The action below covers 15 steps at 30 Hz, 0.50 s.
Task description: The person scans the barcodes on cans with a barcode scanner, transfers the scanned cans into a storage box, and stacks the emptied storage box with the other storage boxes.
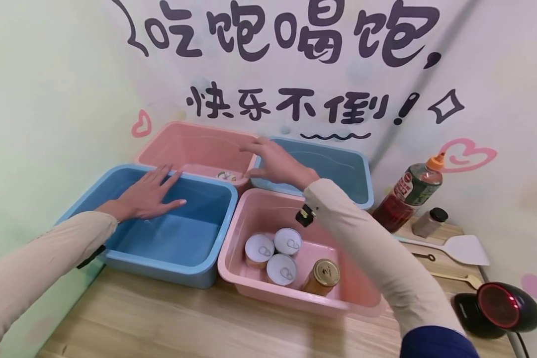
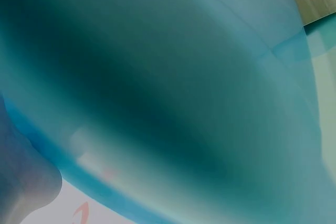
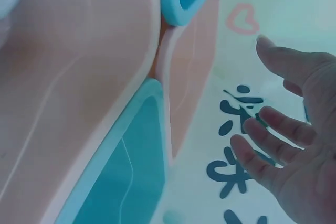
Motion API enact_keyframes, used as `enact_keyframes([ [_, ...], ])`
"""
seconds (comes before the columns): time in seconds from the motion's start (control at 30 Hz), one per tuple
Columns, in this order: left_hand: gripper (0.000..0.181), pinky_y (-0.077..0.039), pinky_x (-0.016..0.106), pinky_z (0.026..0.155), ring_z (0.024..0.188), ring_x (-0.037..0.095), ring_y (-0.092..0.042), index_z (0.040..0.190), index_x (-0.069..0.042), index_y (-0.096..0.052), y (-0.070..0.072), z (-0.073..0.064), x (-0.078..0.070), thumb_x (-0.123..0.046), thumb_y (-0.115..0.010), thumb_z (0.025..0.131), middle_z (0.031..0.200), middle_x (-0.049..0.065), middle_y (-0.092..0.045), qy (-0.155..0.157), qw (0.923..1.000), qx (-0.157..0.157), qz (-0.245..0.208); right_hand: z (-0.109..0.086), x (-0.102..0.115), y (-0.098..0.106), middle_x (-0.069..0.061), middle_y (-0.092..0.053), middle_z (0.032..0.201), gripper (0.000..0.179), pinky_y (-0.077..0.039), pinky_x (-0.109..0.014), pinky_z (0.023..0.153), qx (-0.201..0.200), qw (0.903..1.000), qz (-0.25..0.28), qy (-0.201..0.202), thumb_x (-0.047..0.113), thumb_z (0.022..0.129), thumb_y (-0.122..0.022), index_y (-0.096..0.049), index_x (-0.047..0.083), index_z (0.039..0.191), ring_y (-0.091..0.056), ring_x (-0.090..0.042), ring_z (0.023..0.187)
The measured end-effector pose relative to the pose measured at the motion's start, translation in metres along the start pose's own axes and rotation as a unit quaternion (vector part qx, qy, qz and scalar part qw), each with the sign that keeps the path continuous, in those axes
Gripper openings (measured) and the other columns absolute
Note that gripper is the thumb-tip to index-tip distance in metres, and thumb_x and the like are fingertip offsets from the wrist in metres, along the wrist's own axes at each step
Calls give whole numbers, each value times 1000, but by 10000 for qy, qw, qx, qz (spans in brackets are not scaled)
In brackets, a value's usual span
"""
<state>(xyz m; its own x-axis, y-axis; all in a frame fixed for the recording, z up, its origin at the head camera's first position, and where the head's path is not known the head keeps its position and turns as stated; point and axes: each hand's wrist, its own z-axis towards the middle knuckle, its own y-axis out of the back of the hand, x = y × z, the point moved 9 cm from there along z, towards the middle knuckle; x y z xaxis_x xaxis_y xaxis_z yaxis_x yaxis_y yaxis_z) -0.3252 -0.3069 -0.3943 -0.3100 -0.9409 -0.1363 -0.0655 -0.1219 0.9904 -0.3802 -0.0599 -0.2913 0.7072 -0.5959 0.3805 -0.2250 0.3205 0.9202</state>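
The pale pink, rectangular plastic bin [image 1: 206, 146] stands at the rear left against the wall [image 1: 85, 94], a small patterned item [image 1: 226, 176] on its floor. My right hand [image 1: 277, 161], fingers loosely spread and holding nothing, is over its right end, near the light-blue plastic bin [image 1: 335, 164] beside it. My left hand [image 1: 147, 196], open and grasping nothing, extends over the far rim of the deeper-blue plastic bin [image 1: 161, 263] in front; contact with the rim cannot be told. To its right, a second pink plastic bin [image 1: 268, 296] contains three cans with white pull-tab lids [image 1: 282, 269] and a gold-lidded jar [image 1: 323, 278]. Farther right on the wood-grain bench [image 1: 197, 318] are an orange-capped squeeze bottle [image 1: 409, 191], a black-lidded shaker [image 1: 429, 222] and a white spatula [image 1: 467, 249].
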Motion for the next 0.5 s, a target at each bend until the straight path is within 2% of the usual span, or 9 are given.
enact_keyframes([
  [0.27, 94, -12, 66, 121, 151, 50, -13, 158, -3, -21, 1, -1, 0, -59, -57, 92, 164, 29, -13, -44, 10000, -49, 9, -62, -9, -1, -9, -50, 145, 75, -51, -42, 104, 251, 9996, 88, -17, 28, 84, -82, -48, 20, 149, -51, -26, 131],
  [0.5, 93, -12, 65, 121, 151, 50, -11, 158, -3, -20, 1, -1, -2, -60, -55, 93, 165, 29, -11, -38, 10000, 27, 54, -112, -20, -8, -13, -55, 138, 78, -52, -48, 99, 169, 9998, 113, 35, 35, 78, -86, -53, 16, 145, -56, -31, 125],
])
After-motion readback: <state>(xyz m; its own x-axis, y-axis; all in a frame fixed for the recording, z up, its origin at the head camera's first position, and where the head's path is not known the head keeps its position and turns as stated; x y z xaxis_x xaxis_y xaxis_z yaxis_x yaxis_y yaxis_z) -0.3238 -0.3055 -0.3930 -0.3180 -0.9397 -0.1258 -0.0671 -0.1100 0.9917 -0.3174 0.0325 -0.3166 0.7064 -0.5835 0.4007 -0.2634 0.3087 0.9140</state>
